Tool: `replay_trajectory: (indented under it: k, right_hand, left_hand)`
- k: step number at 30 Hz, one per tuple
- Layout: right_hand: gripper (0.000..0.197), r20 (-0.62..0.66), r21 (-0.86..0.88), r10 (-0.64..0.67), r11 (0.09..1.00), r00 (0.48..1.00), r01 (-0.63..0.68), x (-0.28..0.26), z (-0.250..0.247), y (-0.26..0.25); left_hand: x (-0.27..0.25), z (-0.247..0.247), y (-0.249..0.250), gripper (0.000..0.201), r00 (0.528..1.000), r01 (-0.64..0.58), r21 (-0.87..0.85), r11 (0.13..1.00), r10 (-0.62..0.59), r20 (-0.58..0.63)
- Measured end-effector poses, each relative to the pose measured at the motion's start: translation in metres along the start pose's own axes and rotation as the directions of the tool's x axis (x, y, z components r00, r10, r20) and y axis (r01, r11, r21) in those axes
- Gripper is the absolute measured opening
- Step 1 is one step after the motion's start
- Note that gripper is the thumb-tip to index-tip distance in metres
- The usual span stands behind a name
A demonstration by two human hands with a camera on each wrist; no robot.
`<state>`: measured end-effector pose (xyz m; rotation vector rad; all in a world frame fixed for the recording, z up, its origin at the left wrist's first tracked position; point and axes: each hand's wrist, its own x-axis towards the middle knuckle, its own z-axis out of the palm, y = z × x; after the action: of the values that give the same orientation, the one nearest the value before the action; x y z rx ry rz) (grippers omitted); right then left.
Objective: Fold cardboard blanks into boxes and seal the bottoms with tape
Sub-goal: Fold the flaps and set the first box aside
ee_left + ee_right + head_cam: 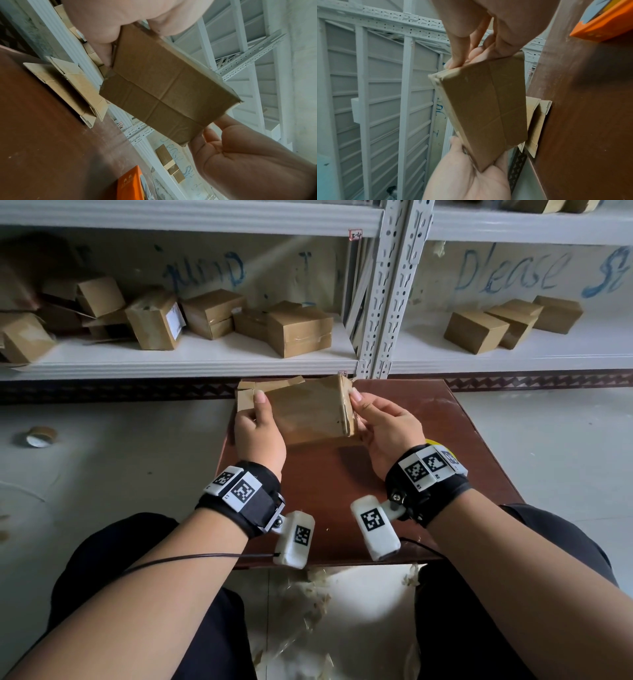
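A small brown cardboard box [310, 412] is held above the table between both hands. My left hand [258, 419] grips its left end, thumb on top and fingers underneath. My right hand [363, 419] grips the right end the same way, beside a shiny strip of tape on that edge. In the left wrist view the box [164, 88] shows a flat face with crossed creases, and the right wrist view shows the box [484, 111] the same way. Flat cardboard blanks [245, 395] lie on the table under its far left corner.
The brown table [428, 440] stands between my knees. An orange object [130, 185] lies on it near my right wrist. A tape roll [37, 436] lies on the floor at left. White shelves [205, 357] behind hold several folded boxes.
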<state>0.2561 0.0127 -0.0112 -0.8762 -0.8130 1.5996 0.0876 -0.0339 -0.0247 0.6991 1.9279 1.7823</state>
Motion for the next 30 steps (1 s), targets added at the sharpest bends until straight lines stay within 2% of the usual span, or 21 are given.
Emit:
replay_trajectory:
  k: [5,8,11,13,16,19,21,25,28,30]
  right_hand:
    - [0.027,-0.010,0.015,-0.022,1.000,1.000,0.022,0.004,-0.002,0.003]
    - [0.033,-0.140,-0.020,-0.060,0.998,0.988,0.058,0.005,0.000,0.003]
    - [0.054,-0.256,-0.176,-0.132,0.980,0.958,0.088,0.009,-0.002,0.003]
    - [0.049,-0.293,-0.331,-0.219,0.937,0.931,0.116,0.012,-0.003,0.001]
    - [0.022,-0.255,-0.510,-0.355,0.840,0.899,0.187,0.012,-0.003,-0.004]
    - [0.013,-0.138,-0.649,-0.383,0.732,0.913,0.209,0.011,-0.003,-0.003]
    - [0.018,-0.094,-0.680,-0.369,0.702,0.924,0.211,0.012,-0.004,0.003]
    - [0.046,-0.038,-0.729,-0.360,0.648,0.932,0.220,0.012,-0.004,0.014]
    - [0.059,-0.007,-0.735,-0.332,0.641,0.943,0.221,0.009,-0.003,0.017]
    - [0.060,-0.036,-0.720,-0.303,0.669,0.952,0.186,0.009,-0.001,0.017]
  left_hand:
    - [-0.002,-0.002,0.001,0.048,1.000,-0.024,-0.030,0.999,0.024,0.007]
    - [-0.006,-0.003,0.001,0.047,0.999,-0.011,-0.025,1.000,0.012,0.043]
    - [-0.011,-0.002,-0.001,0.049,0.998,-0.012,-0.021,1.000,0.013,0.055]
    - [-0.015,-0.001,-0.001,0.048,0.997,-0.028,0.001,1.000,0.028,0.067]
    - [-0.017,0.000,-0.001,0.045,0.995,-0.062,-0.001,0.998,0.062,0.078]
    - [-0.016,-0.001,0.001,0.044,0.994,-0.088,0.017,0.996,0.087,0.072]
    - [-0.014,-0.002,0.003,0.045,0.994,-0.096,0.032,0.995,0.094,0.061]
    - [-0.014,-0.004,0.004,0.045,0.996,-0.065,0.065,0.996,0.061,0.072]
    - [-0.015,-0.004,0.004,0.044,0.996,-0.048,0.112,0.993,0.039,0.079]
    - [-0.016,-0.005,0.006,0.043,0.995,-0.063,0.121,0.991,0.054,0.079]
